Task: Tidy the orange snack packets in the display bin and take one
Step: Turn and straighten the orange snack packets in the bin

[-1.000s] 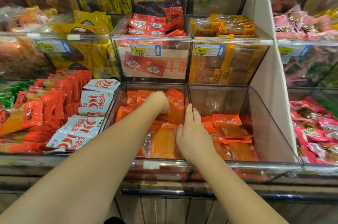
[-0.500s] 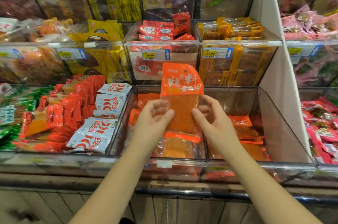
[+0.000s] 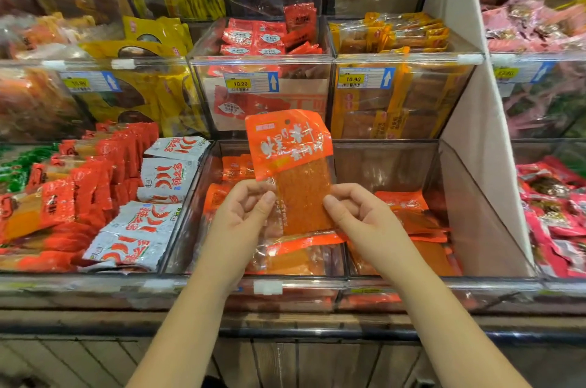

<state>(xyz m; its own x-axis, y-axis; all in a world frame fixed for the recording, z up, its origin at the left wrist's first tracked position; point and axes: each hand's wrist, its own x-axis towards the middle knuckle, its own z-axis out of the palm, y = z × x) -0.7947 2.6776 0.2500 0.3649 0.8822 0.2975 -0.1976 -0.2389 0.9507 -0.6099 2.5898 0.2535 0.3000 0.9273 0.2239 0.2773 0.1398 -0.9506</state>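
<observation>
Over the display bin (image 3: 191,216) the held packet (image 3: 293,165) stands upright between the left hand (image 3: 242,218) and the right hand (image 3: 360,216), loose packets (image 3: 298,256) lie inside it, chilli packets (image 3: 142,229) sit left of it, and a price-tagged bin (image 3: 263,102) stands behind it.

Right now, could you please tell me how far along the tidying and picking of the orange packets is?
Done: one flat orange plastic packet with white lettering is out of the clear plastic display bin, held upright above it. In hand: the left hand and right hand pinch its lower sides between thumb and fingers. Left: the other orange packets in the bin lie loosely overlapped, so straightening may remain.
</observation>
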